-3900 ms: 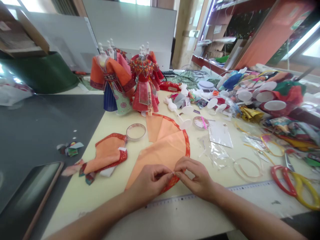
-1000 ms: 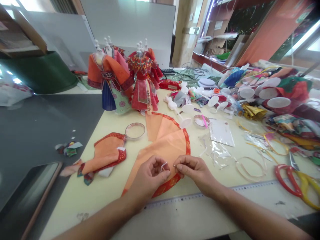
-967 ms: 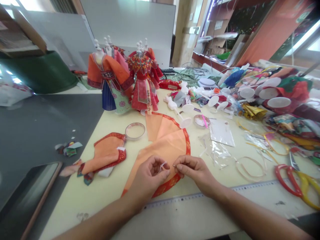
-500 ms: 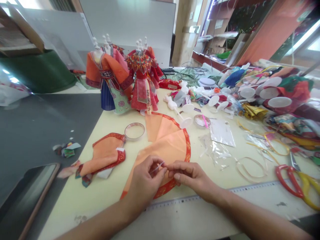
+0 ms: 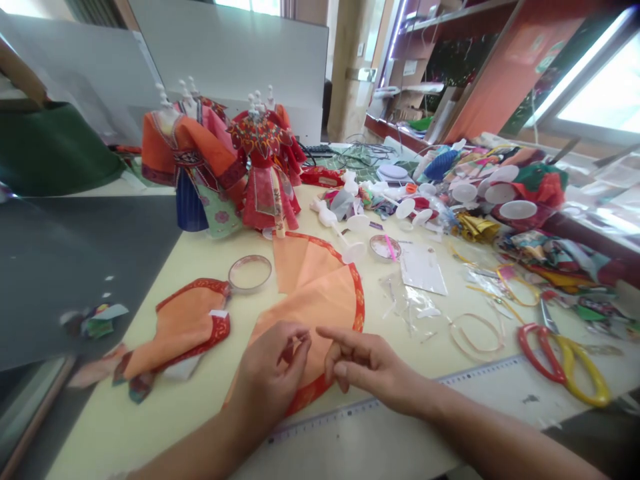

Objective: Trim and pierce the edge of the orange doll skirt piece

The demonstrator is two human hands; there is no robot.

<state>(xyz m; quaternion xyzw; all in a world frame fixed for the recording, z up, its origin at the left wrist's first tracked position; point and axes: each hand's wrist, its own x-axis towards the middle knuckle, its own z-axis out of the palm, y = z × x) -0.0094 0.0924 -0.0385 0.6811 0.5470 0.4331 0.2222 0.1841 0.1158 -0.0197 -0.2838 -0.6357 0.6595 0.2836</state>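
My left hand (image 5: 273,370) is closed, thumb and forefinger pinched together over the peach fabric piece (image 5: 320,293). What the pinch holds is too small or hidden to make out. My right hand (image 5: 377,370) faces it from the right, a small gap away. Its forefinger is stretched out while the other fingers curl loosely, and I see nothing in them. The fabric piece lies flat below both hands, fan-shaped, with a red patterned border along its curved edge. To the left rests a smaller peach garment piece (image 5: 185,320) with red trim.
A ruler (image 5: 350,412) runs along the front, with red and yellow scissors (image 5: 563,360) at its right. Dressed doll figures (image 5: 265,167) stand behind the fabric. Beyond it are a round dish (image 5: 250,273), a smaller dish (image 5: 385,247) and a heap of cloth scraps (image 5: 540,243).
My right fingertips have drawn apart from my left hand, and the forefinger has straightened. A thin beaded-looking strand seen in the left fingers no longer shows. The view has shifted right.
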